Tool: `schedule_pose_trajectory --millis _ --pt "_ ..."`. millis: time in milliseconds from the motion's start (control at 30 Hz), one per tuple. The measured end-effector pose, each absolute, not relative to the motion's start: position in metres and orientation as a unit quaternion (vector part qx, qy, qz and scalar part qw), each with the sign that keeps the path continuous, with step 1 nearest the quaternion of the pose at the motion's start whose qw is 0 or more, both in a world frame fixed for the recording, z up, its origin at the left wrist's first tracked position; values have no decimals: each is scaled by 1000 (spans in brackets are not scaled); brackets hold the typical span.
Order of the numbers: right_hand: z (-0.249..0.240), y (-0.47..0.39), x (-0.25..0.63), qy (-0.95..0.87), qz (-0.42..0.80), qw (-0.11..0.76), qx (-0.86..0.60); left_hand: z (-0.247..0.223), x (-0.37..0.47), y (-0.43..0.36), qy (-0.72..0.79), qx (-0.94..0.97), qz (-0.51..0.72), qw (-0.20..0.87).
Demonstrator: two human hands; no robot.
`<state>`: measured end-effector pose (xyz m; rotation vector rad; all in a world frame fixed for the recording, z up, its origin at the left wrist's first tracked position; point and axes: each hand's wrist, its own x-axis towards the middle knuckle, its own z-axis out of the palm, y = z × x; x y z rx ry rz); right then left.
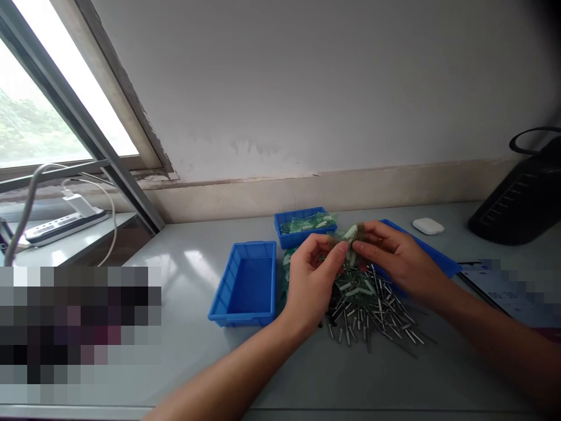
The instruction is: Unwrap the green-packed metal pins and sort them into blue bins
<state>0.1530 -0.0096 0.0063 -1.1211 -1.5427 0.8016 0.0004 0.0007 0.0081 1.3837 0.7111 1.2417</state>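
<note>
Small packet (351, 234) is being finger-pinched by L hand (313, 278) & R hand (401, 254) above metal pins (385, 316), prob for steadiness.

The left hand (309, 280) is showing bare, with slender fingers (312, 244); the right hand (397, 255) is likewise presenting bare. The left forearm (236, 371) is showing uncovered as far as the bottom edge, broadening smoothly from a narrower wrist (291, 332). The right forearm (488, 333) is also appearing bare, its outer portion darkening into shadow, where surface detail is becoming indistinct.
</note>
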Motion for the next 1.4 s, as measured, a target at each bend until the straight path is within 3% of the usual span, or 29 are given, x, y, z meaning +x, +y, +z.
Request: schedule_pose_trajectory --millis 167,300,500,800,1067,1267,1400 --pt "3 -10 149 -641 175 491 -563 5 0 3 305 579 525 545" --pt "3 -14 147 -699 238 437 -514 6 -2 4 311 623 500 515" --pt "3 -13 150 -677 256 455 -519 4 -1 5 322 641 517 467" --pt "12 -17 150 -649 303 509 -478 2 2 5 329 575 526 534" --pt "5 -17 151 -662 156 539 -497 6 1 6 348 556 558 508" --pt "9 -12 160 -758 73 424 -489 1 -1 9 370 566 518 524" --pt "22 2 174 -706 56 469 -528 -6 -2 9 374 627 455 510"
